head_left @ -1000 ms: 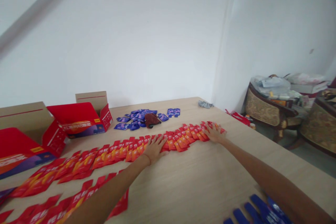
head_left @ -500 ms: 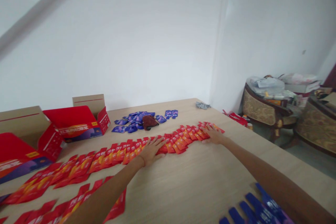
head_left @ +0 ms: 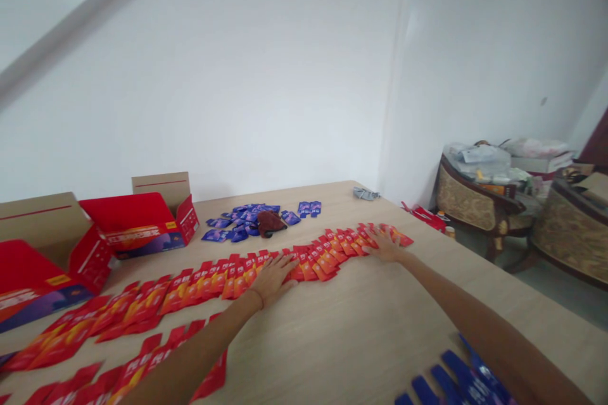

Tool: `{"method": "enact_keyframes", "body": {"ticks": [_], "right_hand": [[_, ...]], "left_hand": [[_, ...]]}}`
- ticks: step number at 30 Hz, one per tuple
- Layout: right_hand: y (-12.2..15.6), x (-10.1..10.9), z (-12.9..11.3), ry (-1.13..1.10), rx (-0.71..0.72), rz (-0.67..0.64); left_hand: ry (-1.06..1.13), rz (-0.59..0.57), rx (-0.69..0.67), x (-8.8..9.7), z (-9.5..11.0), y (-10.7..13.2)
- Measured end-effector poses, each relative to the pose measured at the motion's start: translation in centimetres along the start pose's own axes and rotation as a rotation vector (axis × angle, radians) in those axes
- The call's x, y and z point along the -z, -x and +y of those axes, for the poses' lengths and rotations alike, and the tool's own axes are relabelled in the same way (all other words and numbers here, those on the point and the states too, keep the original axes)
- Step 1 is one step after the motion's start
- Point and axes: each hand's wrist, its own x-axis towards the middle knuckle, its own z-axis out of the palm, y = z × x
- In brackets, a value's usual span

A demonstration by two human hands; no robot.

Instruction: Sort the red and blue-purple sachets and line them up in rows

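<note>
A long overlapping row of red and orange pouches (head_left: pixel 199 281) runs across the table from the left front to the right back. My left hand (head_left: pixel 274 278) rests flat on the middle of this row, fingers spread. Toward the row's right end, my right hand (head_left: pixel 384 245) also lies on the pouches with its fingers apart. A second bunch of red pouches (head_left: pixel 135 372) is at the front left, partly covered by my left forearm. Blue pouches (head_left: pixel 456 380) lie fanned below my right forearm, which hides some of them.
Two open red boxes (head_left: pixel 142 221) stand at the left. Behind the row are a pile of blue pouches (head_left: pixel 237 221), a dark brown object (head_left: pixel 270 223) and a grey item (head_left: pixel 365 193). Patterned armchairs (head_left: pixel 468 199) loaded with bags stand beyond the table's (head_left: pixel 361 329) right edge.
The last pouches at the row's right end have spread slightly farther right. Both hands stay in nearly the same places on the row.
</note>
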Motion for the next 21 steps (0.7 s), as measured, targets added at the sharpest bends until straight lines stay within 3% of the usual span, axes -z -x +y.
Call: {"method": "enact_keyframes", "body": {"ticks": [3, 6, 8, 17, 21], "right_hand": [[0.0, 0.0, -2.6, 0.003, 0.235, 0.065], [-0.5, 0.2, -5.4, -0.082, 0.509, 0.024], [-1.1, 0.4, -6.6, -0.154, 0.605, -0.007], [-1.8, -0.1, -6.8, -0.187, 0.653, 0.022], [-1.3, -0.6, -7.2, -0.198, 0.631, -0.001]], "left_hand": [[0.006, 0.015, -0.008, -0.2, -0.1, -0.1], [0.01, 0.027, -0.027, -0.4, -0.3, -0.2], [0.011, 0.036, -0.037, -0.6, -0.4, -0.2], [0.035, 0.066, -0.051, -1.0, -0.5, -0.3], [0.042, 0.07, -0.009, -0.7, 0.4, 0.1]]}}
